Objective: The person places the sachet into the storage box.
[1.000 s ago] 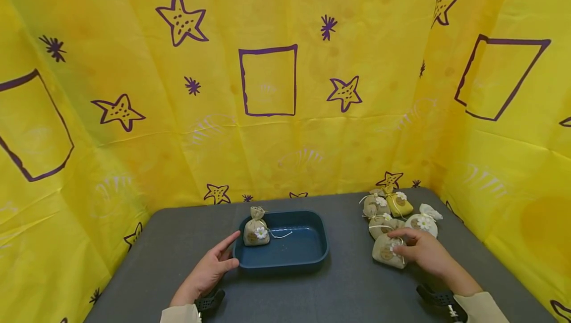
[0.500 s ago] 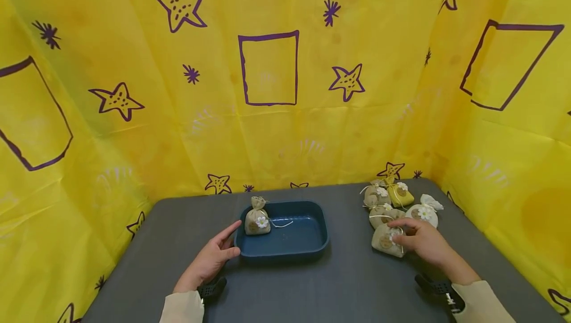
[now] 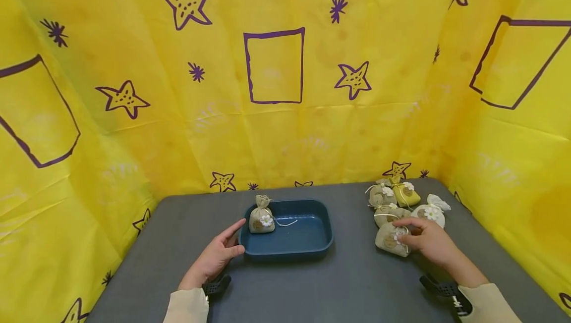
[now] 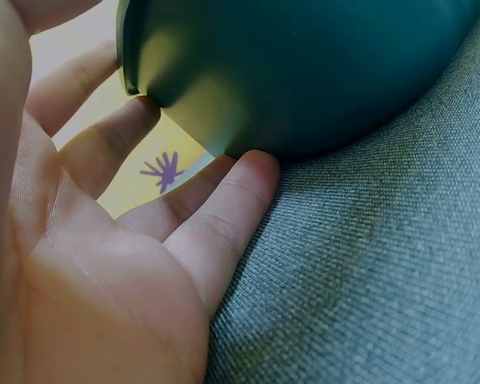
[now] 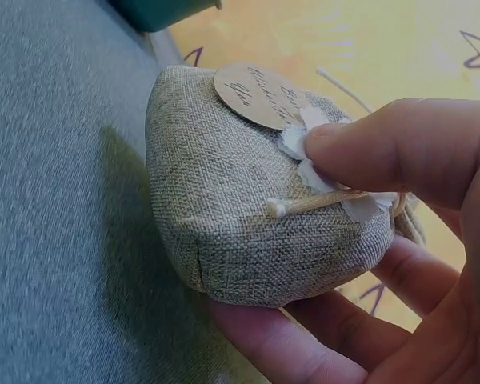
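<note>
My right hand (image 3: 430, 241) pinches a beige burlap sachet (image 3: 387, 240), thumb on its white flower and fingers beneath. A round tag on this sachet (image 5: 224, 192) shows in the right wrist view; whether it touches the table cannot be told. My left hand (image 3: 214, 256) touches the left end of a dark blue rectangular tray (image 3: 285, 252) with nearly straight fingers, thumb at the front corner. Close up, its fingertips rest against the tray's wall (image 4: 304, 72). Inside the tray, at the left, another beige sachet (image 3: 261, 220) with a flower and loose cord stands upright.
Behind the right hand lie several more sachets: beige ones (image 3: 382, 195), a yellow one (image 3: 407, 195) and a white one (image 3: 436, 211). All rest on a dark grey table (image 3: 312, 288). Yellow patterned cloth (image 3: 276, 149) encloses its back and sides.
The head view has shifted slightly, so the scene sits a little higher in the picture. Both hands keep their places, one at the tray, one on the sachet.
</note>
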The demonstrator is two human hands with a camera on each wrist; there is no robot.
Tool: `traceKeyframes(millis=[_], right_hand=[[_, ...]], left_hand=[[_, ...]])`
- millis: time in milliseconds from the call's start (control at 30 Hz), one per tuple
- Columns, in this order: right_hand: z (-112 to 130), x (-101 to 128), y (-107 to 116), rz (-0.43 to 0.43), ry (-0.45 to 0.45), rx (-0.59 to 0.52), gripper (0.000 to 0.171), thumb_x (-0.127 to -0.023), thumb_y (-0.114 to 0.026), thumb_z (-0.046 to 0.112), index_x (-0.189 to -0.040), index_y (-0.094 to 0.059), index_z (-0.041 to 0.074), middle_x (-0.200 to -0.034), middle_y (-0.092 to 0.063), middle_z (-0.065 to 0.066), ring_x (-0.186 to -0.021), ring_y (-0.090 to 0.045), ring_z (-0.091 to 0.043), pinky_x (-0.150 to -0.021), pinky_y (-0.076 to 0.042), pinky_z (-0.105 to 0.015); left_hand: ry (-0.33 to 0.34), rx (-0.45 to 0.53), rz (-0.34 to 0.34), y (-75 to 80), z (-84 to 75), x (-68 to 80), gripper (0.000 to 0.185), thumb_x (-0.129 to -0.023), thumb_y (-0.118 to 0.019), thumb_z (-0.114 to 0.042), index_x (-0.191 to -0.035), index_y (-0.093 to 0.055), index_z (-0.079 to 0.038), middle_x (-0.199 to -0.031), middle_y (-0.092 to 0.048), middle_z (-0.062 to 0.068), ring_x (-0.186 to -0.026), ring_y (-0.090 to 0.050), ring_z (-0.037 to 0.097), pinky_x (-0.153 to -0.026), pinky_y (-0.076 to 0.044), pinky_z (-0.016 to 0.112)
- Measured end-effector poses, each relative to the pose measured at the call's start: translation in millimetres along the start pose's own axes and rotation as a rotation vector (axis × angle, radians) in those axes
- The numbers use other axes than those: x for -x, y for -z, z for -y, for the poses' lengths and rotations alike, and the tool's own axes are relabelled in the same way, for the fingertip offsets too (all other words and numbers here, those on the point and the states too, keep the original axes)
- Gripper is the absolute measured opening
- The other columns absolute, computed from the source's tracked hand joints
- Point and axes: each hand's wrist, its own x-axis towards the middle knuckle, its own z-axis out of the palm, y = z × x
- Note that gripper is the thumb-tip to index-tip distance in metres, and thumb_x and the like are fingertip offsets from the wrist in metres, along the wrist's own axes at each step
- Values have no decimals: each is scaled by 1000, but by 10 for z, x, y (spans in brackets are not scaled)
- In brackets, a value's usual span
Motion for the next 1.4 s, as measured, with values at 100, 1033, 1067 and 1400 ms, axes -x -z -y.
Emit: traceKeyframes(millis=[100, 1033, 1067, 1400], right_hand=[[47, 31, 28, -24, -3, 5, 36, -88, -78, 14, -120, -69, 2, -111, -65, -14, -74, -60, -18, -58, -51, -33], [1422, -1149, -860, 99, 50, -37, 30, -88, -75, 14, -118, -73, 14, -114, -64, -11, -84, -58, -28, -67, -49, -37], [1438, -1192, -915, 111, 54, -53, 30, -88, -74, 12, -118, -73, 13, -119, -63, -11, -86, -59, -27, -68, -49, -37], [1502, -1449, -1522, 254, 66, 34, 42, -81, -69, -7, -118, -74, 11, -127, -63, -6, -120, -53, -30, -82, -51, -38]], left_hand=[[1, -4, -7, -23, 9, -28, 70, -98, -64, -8, -159, -28, -13, -165, -9, 12, -148, -8, 33, -111, -25, 44], [-21, 0, 5, 37, 19, -6, 72, -98, -64, -5, -159, -27, -14, -164, -12, 16, -146, -19, 36, -102, -40, 29], [-19, -3, 2, 35, 17, -13, 72, -98, -64, -6, -159, -28, -15, -164, -12, 14, -146, -19, 36, -103, -40, 30], [-3, -15, -9, 36, -3, -37, 72, -97, -65, -6, -159, -29, -16, -164, -11, 12, -147, -15, 35, -106, -36, 36]])
